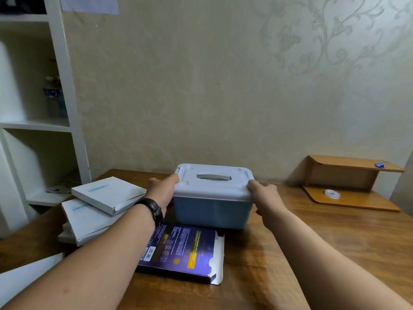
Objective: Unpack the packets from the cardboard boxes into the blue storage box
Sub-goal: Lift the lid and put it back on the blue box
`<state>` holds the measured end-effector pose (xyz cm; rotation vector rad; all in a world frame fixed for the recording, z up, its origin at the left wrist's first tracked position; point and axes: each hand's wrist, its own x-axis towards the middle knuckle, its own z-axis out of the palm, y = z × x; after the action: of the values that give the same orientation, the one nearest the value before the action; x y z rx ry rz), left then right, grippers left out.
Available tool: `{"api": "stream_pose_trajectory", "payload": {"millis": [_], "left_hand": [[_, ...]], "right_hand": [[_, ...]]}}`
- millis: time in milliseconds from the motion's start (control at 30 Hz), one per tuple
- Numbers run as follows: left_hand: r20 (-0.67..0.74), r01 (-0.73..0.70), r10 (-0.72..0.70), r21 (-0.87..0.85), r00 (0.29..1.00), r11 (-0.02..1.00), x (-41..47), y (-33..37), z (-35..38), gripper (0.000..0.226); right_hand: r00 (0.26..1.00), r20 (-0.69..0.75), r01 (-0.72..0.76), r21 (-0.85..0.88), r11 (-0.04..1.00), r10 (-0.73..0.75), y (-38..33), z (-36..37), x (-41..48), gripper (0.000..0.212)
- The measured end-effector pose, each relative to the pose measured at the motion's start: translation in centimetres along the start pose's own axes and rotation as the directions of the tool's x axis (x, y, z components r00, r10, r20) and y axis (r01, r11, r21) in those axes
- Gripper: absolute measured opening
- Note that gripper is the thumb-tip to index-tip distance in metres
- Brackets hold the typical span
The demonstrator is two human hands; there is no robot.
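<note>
Grip matters: left hand (164,191) at 9 o'clock and right hand (266,195) at 3 o'clock clasp the lid (212,183) of the blue storage box (212,212), so I'd free both side clips evenly, then lift straight.

storage box (210,212) blue, lid (212,182) pale lilac | flat box (181,249) purple, yellow panel | table (312,253) brown woodgrain

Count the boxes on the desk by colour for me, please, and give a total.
Blue storage box: 1
Purple cardboard box: 1
White cardboard boxes: at least 3, since the stack's bottom layers are hard to separate
Total: at least 5
A white shape at the near left edge may be another box; I cannot tell.
</note>
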<state>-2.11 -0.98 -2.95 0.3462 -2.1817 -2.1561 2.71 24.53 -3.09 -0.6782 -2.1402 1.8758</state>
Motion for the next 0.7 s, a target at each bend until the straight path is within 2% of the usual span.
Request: {"api": "stream_pose_trajectory", "payload": {"millis": [33, 100, 167, 233, 300, 367, 500, 567, 633, 700], "left_hand": [[0.048, 0.052, -0.048, -0.081, 0.998, 0.995, -0.1, -0.1, -0.1, 0.051], [0.09, 0.077, -0.065, -0.142, 0.994, 0.987, -0.1, -0.4, 0.0, 0.037], [0.045, -0.027, 0.031, -0.083, 0.999, 0.996, 0.0, -0.5, 0.3, 0.051], [-0.004, -0.152, 0.153, 0.102, 0.988, 0.983, -0.8, 0.0, 0.5, 0.058], [-0.031, -0.194, 0.206, 0.226, 0.978, 0.955, -1.0, 0.0, 0.8, 0.055], [-0.037, -0.224, 0.245, 0.292, 0.969, 0.93, -0.8, -0.1, 1.0, 0.052], [-0.035, -0.266, 0.301, 0.374, 0.953, 0.888, -0.2, -0.1, 1.1, 0.023], [-0.03, -0.284, 0.324, 0.413, 0.945, 0.865, 0.0, -0.1, 1.1, 0.024], [-0.036, -0.29, 0.336, 0.427, 0.941, 0.857, 0.3, -0.4, 1.1, 0.025], [-0.042, -0.292, 0.344, 0.437, 0.938, 0.851, 0.3, -0.5, 1.1, 0.016]], "right_hand": [[0.999, 0.02, -0.051, 0.057, 0.997, 0.049, 0.2, -0.2, 0.0, 0.072], [0.995, 0.067, -0.079, 0.13, 0.988, 0.071, 0.8, -0.4, 0.3, 0.058], [0.998, 0.048, 0.039, 0.113, 0.993, -0.045, 0.9, -0.2, 0.1, 0.037], [0.975, -0.02, 0.221, -0.079, 0.972, -0.223, 0.6, 0.1, -0.4, 0.033], [0.946, -0.048, 0.301, -0.245, 0.922, -0.322, 0.3, 0.4, -0.9, 0.048], [0.935, -0.048, 0.319, -0.325, 0.89, -0.352, 0.3, 0.5, -1.0, 0.051], [0.911, -0.028, 0.36, -0.435, 0.825, -0.412, 0.1, 0.2, -0.6, 0.028], [0.888, -0.015, 0.395, -0.485, 0.78, -0.459, -0.2, 0.1, -0.7, 0.027], [0.868, 0.03, 0.413, -0.595, 0.689, -0.495, -0.4, 0.1, -0.4, 0.029], [0.851, 0.093, 0.416, -0.719, 0.557, -0.516, -0.5, 0.1, -0.4, 0.029]]}}
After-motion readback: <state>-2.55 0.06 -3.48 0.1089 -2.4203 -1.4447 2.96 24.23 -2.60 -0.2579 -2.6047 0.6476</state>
